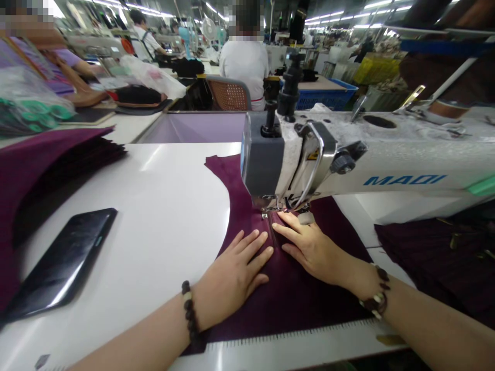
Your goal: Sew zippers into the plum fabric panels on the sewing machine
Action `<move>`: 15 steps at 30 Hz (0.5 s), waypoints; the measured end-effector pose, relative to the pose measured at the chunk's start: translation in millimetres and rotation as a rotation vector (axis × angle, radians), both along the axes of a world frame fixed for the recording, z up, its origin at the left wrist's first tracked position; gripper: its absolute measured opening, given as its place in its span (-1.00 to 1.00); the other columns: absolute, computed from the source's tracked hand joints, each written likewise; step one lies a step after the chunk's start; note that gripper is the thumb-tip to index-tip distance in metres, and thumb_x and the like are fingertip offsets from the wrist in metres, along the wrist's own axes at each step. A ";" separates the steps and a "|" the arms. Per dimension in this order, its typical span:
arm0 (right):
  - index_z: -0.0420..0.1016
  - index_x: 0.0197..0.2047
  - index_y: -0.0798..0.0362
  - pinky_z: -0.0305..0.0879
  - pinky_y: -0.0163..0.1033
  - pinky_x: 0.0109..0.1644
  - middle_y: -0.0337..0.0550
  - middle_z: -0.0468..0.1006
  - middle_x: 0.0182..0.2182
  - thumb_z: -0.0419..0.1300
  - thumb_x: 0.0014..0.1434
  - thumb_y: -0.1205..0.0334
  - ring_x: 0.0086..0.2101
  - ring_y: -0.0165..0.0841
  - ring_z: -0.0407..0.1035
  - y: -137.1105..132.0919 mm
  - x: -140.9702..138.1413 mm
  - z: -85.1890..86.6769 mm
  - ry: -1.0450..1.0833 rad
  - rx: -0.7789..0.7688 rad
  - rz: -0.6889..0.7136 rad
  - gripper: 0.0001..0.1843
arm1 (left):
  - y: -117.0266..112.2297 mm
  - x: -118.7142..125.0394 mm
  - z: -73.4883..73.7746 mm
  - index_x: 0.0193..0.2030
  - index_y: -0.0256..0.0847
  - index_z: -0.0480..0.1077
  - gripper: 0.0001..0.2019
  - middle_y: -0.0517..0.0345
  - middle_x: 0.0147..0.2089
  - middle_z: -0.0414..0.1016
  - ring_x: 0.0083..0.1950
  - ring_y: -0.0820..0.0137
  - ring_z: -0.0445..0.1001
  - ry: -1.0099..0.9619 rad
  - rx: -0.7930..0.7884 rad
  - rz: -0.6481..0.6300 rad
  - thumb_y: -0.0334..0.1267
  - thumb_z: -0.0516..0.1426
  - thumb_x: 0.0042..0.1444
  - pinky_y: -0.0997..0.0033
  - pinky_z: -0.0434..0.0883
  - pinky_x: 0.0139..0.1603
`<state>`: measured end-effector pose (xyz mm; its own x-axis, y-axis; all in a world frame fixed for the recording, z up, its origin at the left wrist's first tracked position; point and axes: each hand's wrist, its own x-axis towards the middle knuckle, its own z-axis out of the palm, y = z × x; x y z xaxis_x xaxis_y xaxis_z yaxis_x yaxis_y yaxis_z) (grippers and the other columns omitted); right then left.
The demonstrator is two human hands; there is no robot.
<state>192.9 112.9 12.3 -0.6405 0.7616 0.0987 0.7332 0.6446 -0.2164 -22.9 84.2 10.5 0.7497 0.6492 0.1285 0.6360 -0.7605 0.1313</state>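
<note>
A dark purple fabric panel lies flat on the white sewing table, partly under the head of the sewing machine. A zipper runs along the panel toward the presser foot. Left of the zipper, my left hand rests palm down on the fabric with its fingers stretched out. On the zipper's right side, my right hand lies with fingers extended, its fingertips close to the presser foot. A pale band circles one of its fingers. Whether the needle is in the fabric cannot be seen.
A black phone lies on the table at left, by a stack of purple fabric pieces. More dark purple fabric with zipper pulls lies at right. A ruler scale edges the table's front. Co-workers sit beyond.
</note>
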 end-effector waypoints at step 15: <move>0.21 0.15 0.10 0.01 0.27 0.10 0.09 0.18 0.13 -0.11 0.18 0.43 0.12 -0.15 0.09 -20.9 -15.8 -5.0 0.000 0.053 -0.102 -0.54 | -2.9 8.8 -3.0 0.14 -0.36 0.17 -0.55 -0.09 0.17 0.27 0.21 0.18 0.18 -0.038 0.001 0.039 -0.13 0.03 0.18 0.01 0.15 0.21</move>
<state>177.0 92.0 7.3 -0.5599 0.8166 0.1402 0.7957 0.5771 -0.1838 -14.0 81.3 7.4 0.7186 0.6775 0.1570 0.6595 -0.7355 0.1553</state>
